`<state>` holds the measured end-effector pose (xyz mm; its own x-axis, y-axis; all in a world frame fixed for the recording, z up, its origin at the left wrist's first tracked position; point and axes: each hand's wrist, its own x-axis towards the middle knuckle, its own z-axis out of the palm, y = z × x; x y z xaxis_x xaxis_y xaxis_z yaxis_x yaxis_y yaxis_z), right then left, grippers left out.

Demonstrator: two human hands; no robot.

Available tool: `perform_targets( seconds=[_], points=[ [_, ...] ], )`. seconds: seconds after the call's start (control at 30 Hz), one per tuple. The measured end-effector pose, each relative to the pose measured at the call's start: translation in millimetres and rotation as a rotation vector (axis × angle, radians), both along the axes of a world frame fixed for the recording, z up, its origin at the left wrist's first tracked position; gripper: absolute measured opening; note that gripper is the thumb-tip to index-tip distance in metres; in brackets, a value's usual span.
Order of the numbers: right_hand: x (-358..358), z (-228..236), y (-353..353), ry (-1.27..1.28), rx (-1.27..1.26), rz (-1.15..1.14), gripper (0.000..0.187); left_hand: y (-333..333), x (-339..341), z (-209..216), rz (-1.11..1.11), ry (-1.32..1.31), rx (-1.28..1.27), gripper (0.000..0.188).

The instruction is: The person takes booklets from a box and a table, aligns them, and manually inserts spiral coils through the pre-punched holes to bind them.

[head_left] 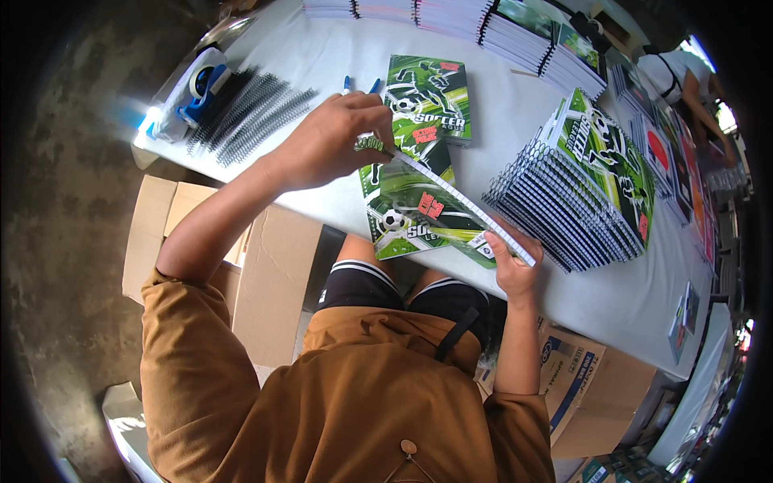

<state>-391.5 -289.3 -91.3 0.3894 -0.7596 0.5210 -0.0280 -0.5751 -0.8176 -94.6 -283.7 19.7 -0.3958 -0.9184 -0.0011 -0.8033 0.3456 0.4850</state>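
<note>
My right hand (515,262) grips the lower end of a notebook (451,211) with a green and black soccer cover. The notebook is tilted, its white spine edge turned up toward me. At the notebook's upper end, my left hand (348,133) is closed, with a short stretch of a spiral binding coil (370,143) showing at its fingers. The fingertips partly hide how the coil meets the pages. Beneath the held notebook lies another soccer-cover notebook (393,229) near the table edge. Just beyond, a stack of matching notebooks (429,88) stands flat.
Loose black coils (250,113) lie at the left beside a blue tape dispenser (197,92). Coil-bound notebooks (576,189) are piled at the right, more bound books (527,40) behind. Cardboard boxes (278,282) stand below the table (322,201). Another person (680,80) works at far right.
</note>
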Motion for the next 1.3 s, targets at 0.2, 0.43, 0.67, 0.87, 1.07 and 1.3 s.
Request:
perform_targets(
  seconds=[0.2, 0.43, 0.67, 0.87, 1.07, 1.3],
  points=[
    [2, -4, 6, 0.06, -0.16, 0.001, 0.03, 10, -7, -2, -0.155, -0.418, -0.279, 0.033],
    [20, -8, 21, 0.06, -0.24, -0.105, 0.032, 30, -9, -121, 0.118, -0.234, -0.785, 0.101],
    [28, -9, 35, 0.016, -0.36, -0.07, 0.027, 17, -7, -122, 0.068, -0.117, -1.255, 0.11],
    [16, -12, 35, 0.022, -0.453, -0.073, 0.028, 42, -2, -160, -0.221, -0.135, -0.842, 0.106],
    [17, -16, 31, 0.001, -0.425, -0.134, 0.029, 43, -46, -141, -0.209, 0.108, -0.942, 0.096],
    [23, -3, 41, 0.025, -0.394, -0.007, 0.028, 26, -46, -117, -0.03, 0.175, -1.167, 0.09]
  ],
)
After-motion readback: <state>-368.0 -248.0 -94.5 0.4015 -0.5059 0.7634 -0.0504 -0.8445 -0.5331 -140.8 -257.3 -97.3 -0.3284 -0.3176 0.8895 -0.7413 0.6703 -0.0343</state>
